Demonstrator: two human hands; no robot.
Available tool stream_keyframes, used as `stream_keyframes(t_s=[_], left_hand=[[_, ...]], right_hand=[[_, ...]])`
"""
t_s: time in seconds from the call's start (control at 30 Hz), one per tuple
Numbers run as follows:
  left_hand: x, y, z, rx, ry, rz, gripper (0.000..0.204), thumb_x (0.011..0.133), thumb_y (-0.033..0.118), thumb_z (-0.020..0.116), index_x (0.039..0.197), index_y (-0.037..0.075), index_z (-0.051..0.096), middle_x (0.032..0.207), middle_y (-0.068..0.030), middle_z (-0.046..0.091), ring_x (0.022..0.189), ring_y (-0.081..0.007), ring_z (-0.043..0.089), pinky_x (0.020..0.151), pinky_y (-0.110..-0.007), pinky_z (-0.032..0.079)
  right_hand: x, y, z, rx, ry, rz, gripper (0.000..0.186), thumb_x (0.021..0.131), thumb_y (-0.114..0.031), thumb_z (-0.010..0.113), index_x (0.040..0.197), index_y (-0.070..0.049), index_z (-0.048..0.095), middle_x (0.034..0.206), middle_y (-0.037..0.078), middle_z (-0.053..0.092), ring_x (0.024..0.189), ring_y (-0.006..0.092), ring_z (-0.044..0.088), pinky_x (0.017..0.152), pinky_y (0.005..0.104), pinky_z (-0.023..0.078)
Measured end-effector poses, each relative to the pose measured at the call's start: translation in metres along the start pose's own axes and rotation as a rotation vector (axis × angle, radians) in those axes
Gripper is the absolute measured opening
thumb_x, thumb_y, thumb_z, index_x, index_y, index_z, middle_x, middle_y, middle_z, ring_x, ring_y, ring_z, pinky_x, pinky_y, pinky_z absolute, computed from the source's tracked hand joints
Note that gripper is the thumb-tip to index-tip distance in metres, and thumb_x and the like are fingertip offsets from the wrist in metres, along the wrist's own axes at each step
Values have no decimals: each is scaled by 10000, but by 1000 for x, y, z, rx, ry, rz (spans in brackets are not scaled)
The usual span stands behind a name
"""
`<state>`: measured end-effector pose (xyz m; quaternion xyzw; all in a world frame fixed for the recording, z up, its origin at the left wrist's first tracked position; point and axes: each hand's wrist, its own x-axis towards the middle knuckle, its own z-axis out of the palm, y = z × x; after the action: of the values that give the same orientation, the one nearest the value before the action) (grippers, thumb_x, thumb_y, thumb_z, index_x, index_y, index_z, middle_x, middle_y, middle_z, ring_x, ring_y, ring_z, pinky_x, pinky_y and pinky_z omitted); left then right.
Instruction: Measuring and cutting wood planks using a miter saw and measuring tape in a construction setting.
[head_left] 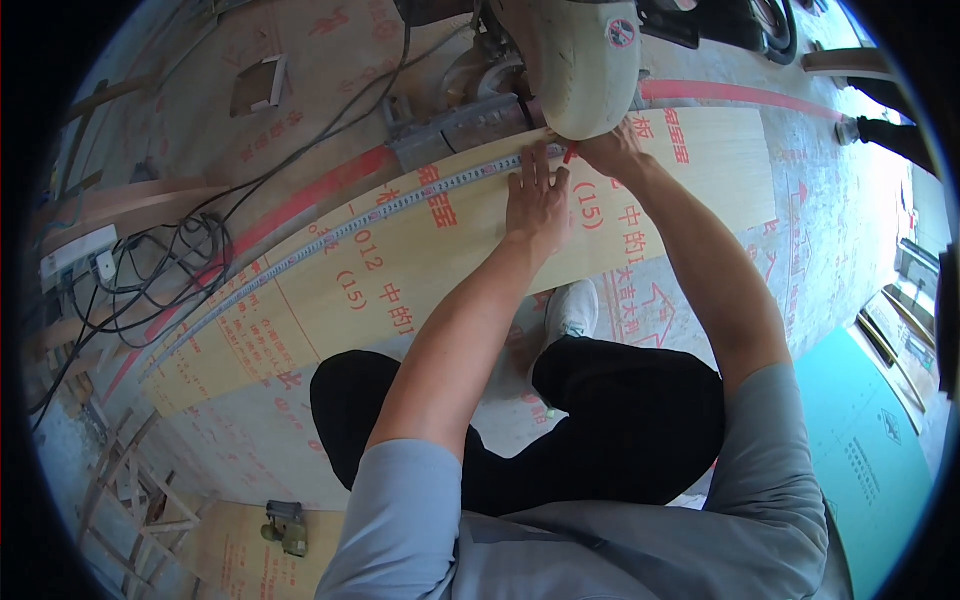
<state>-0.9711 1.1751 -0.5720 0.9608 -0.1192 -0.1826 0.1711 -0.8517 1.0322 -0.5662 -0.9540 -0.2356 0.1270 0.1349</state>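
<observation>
A long, pale board with red print lies across in front of me. Along its far edge runs a steel tape measure, drawn out from the far left towards my hands. My left hand rests on the board with its fingers stretched out, the fingertips at the tape. Close beside it, my right hand is bent over the board's far edge, its fingers closed and partly hidden. A small red piece shows by its fingertips; I cannot tell what it is.
A cream rounded housing overhangs my right hand, beside a metal saw base. Black cables tangle near a white power strip at left. A green sheet lies at right. Another person's dark-clothed leg shows at far right.
</observation>
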Motion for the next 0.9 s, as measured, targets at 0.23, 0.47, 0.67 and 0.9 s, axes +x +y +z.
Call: stream_keyframes(t_s=[0.23,0.47,0.67,0.9], left_hand=[[0,1,-2,72,78,10,654,817,370,711,1340,38,500,1557,-292,229,1444,-460,217,1067,-535,311],[13,7,22,-20,117,30,637,880,283,580,1456,62,420,1576,-296,188,1464,-484,148,1175,-567,154],[12,-1,27,29,241,56,855,779,440,724,1478,77,391,1497,-301,324,1409,-490,260,1085,-574,281],[10,8,4,81,35,54,858,801,501,696,1421,-23,416,1480,-295,349,1389,-456,292,1113,-526,278]], right_hand=[[-10,-28,-16,-74,8,297,394,812,-288,702,1149,-93,644,1238,159,609,1171,382,559,955,578,441],[-12,28,16,-58,11,39,363,843,-315,670,1171,-160,668,1201,108,649,1175,328,559,1030,563,367],[-7,-20,25,440,104,-42,234,924,-285,574,1028,-132,717,933,106,710,928,316,661,814,467,487],[4,-42,4,494,51,-142,164,915,-202,632,999,-70,679,899,89,679,843,192,660,769,338,524]])
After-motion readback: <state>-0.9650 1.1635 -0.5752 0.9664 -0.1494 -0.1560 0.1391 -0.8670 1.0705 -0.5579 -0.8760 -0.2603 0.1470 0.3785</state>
